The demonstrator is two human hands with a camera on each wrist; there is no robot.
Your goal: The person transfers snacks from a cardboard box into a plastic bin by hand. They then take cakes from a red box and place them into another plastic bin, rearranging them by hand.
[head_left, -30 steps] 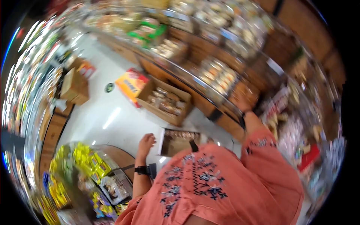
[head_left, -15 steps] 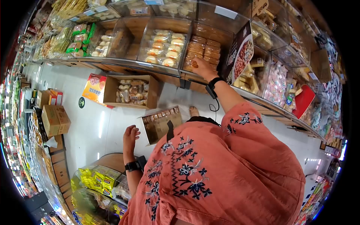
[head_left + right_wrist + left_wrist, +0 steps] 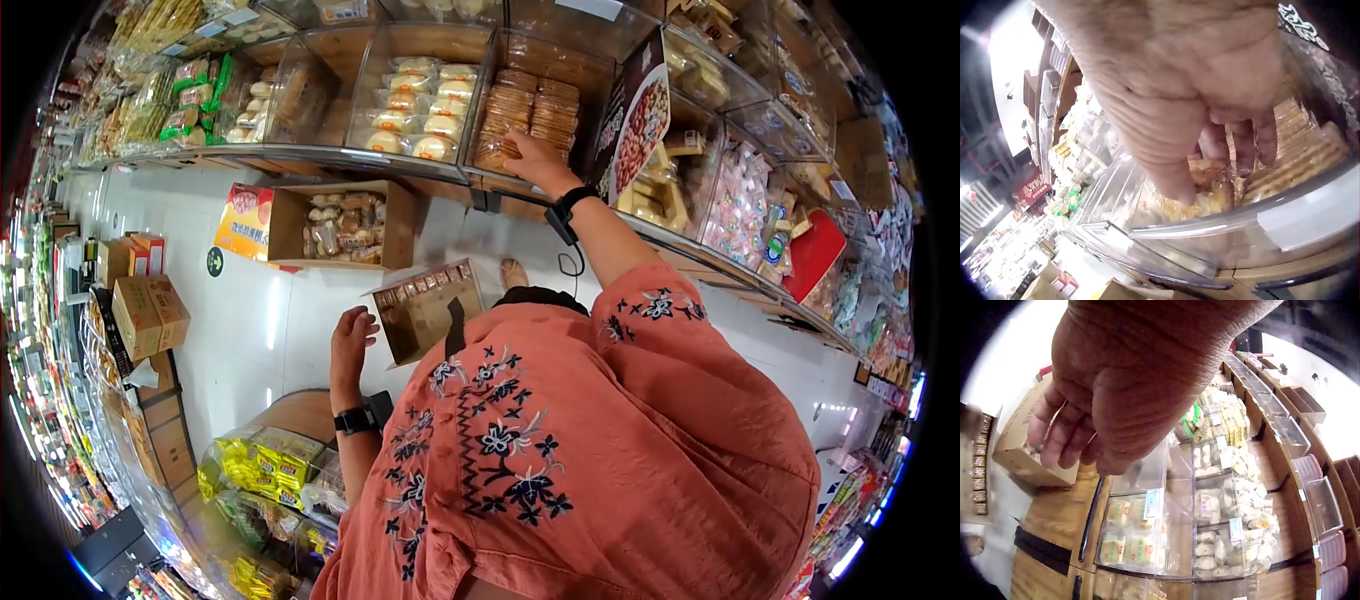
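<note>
Evidently the work lies in the bin (image 3: 1210,226) of biscuits (image 3: 556,110), where wrapped packs stand in two rows between the buns (image 3: 450,105) on the left and a tall sign (image 3: 637,130) on the right. The right hand (image 3: 538,165) reaches over the front rim to the near end of the left row, fingers bent down and touching the packs, thumb set apart from them on the left; I cannot tell whether it truly grips one or merely presses. To handle these well, light fingertip pressure seems best, since biscuits this thin probably snap; squaring a pack by its edges should be kinder than squeezing its middle. The slick wrappers may slide, so steadying the row's near end would help keep the packs from slumping. Care at the rim makes sense too, as the wrist could knock it. The left hand (image 3: 352,345) hangs loosely curled, with nothing visible in it, just left of an open carton (image 3: 415,335) on the floor.
</note>
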